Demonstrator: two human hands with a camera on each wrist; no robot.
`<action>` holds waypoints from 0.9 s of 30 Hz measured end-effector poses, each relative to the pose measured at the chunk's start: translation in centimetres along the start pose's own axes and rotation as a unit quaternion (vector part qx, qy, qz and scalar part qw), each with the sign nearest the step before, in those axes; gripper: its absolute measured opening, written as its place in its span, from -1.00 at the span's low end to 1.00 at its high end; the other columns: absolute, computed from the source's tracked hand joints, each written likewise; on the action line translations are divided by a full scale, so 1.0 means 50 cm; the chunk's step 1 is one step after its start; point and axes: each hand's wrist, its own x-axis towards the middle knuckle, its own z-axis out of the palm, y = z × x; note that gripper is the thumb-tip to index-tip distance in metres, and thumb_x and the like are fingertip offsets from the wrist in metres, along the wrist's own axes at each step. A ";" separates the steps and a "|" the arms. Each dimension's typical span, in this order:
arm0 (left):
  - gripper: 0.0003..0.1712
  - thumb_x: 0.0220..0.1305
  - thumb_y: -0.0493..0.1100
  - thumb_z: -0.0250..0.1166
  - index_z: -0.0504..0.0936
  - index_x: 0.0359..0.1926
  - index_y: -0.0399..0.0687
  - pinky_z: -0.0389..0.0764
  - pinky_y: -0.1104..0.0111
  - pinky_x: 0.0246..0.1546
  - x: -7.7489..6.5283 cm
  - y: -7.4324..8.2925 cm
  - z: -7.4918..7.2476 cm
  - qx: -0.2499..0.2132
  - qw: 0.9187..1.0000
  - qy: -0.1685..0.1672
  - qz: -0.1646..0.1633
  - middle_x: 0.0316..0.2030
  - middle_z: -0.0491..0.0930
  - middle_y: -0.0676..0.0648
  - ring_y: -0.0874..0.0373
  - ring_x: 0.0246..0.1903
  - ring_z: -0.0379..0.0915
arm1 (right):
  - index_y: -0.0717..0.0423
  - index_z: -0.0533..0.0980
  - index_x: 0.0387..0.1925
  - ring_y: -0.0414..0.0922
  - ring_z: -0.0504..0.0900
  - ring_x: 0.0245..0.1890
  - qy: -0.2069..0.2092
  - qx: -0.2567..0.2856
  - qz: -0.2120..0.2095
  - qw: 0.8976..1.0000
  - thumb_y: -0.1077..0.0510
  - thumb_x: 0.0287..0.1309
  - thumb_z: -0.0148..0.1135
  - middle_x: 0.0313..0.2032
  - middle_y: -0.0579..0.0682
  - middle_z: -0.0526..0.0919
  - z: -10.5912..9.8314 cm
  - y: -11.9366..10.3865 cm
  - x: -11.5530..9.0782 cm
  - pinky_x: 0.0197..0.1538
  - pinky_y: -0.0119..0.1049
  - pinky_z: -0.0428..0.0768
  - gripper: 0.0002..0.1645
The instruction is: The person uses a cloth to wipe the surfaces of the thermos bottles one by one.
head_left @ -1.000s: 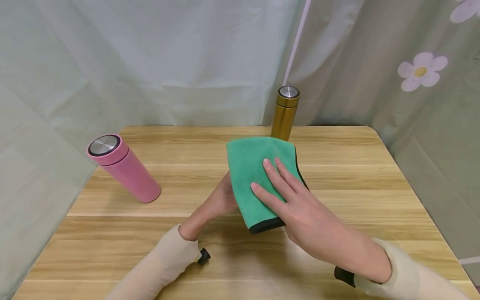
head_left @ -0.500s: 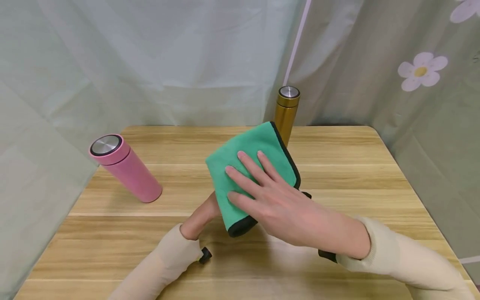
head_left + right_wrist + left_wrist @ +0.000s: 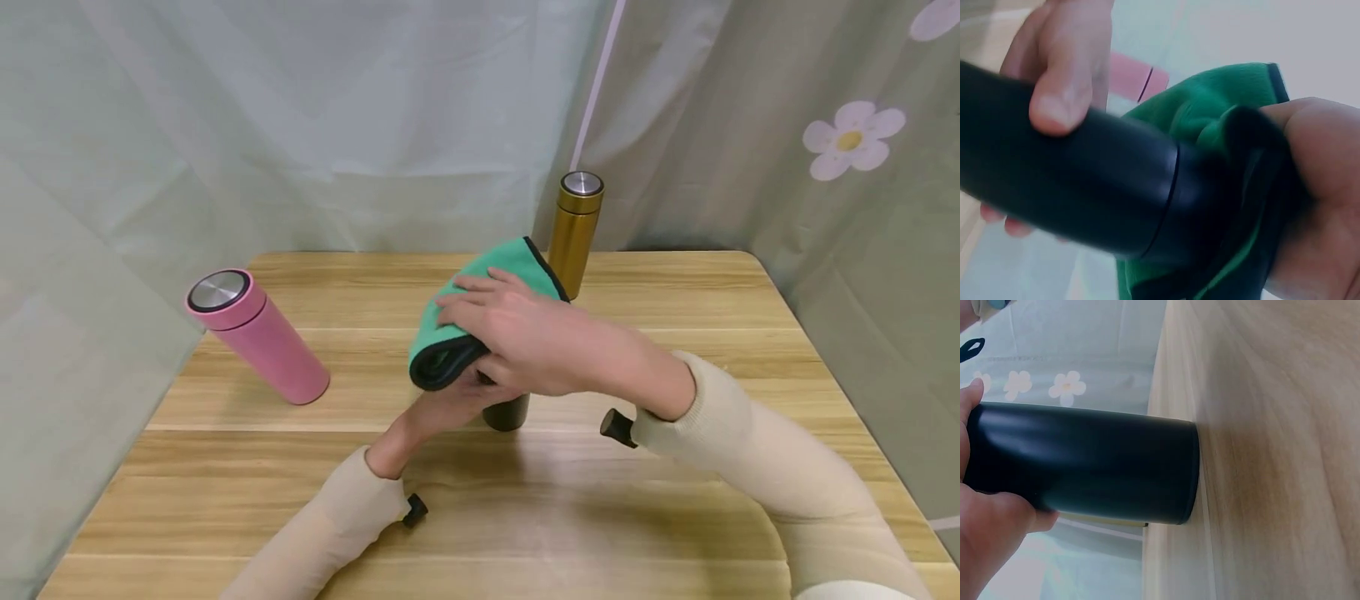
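My left hand (image 3: 457,402) grips the side of a black thermos bottle (image 3: 1085,462), thumb and fingers wrapped round its body. In the left wrist view the bottle's base is right at the wooden table. My right hand (image 3: 525,333) holds a green cloth (image 3: 504,257) with black edging over the bottle's top, fingers bent over it. Seen from the right wrist, the cloth (image 3: 1210,94) bunches round the lid end, just past the dark seam. The very top of the lid is hidden under the cloth. Only the bottle's lower part shows from the head.
On the left of the table (image 3: 675,308) stands a pink thermos bottle (image 3: 273,350) with a steel-topped lid. A gold thermos bottle (image 3: 576,233) stands at the back, behind the cloth. Pale curtains (image 3: 375,125) hang behind the table's far edge.
My right hand has turned and shifted left and up, its spread fingers now bent round the cloth. The cloth has folded down over the bottle's top, and the bottle's lower part shows. My left hand stays.
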 end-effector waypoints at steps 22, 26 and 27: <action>-0.02 0.22 -0.33 0.51 0.16 0.51 0.17 0.41 -0.01 0.28 0.022 0.017 0.009 0.022 0.985 0.096 -0.139 0.25 0.45 -0.04 0.00 0.17 0.46 | 0.16 0.24 0.54 -0.04 0.42 0.38 0.117 0.378 0.072 0.915 0.33 0.54 -0.02 0.46 0.02 0.37 0.042 0.131 -0.118 0.32 -0.08 0.50 -0.39; -0.03 0.23 -0.31 0.51 0.15 0.50 0.16 0.43 -0.01 0.26 0.019 0.015 0.010 0.024 0.986 0.094 -0.136 0.25 0.44 -0.04 0.01 0.16 0.46 | 0.07 0.07 0.62 -0.04 0.32 0.45 0.141 0.394 0.082 0.905 0.41 0.47 0.05 0.55 -0.02 0.21 0.063 0.130 -0.148 0.35 -0.20 0.45 -0.19; -0.03 0.23 -0.30 0.51 0.16 0.50 0.16 0.44 -0.01 0.26 0.018 0.015 0.010 0.024 0.986 0.094 -0.135 0.24 0.43 -0.05 0.00 0.16 0.46 | 0.07 0.05 0.63 -0.03 0.30 0.46 0.148 0.392 0.080 0.905 0.44 0.44 0.08 0.56 -0.01 0.19 0.068 0.130 -0.155 0.36 -0.23 0.43 -0.14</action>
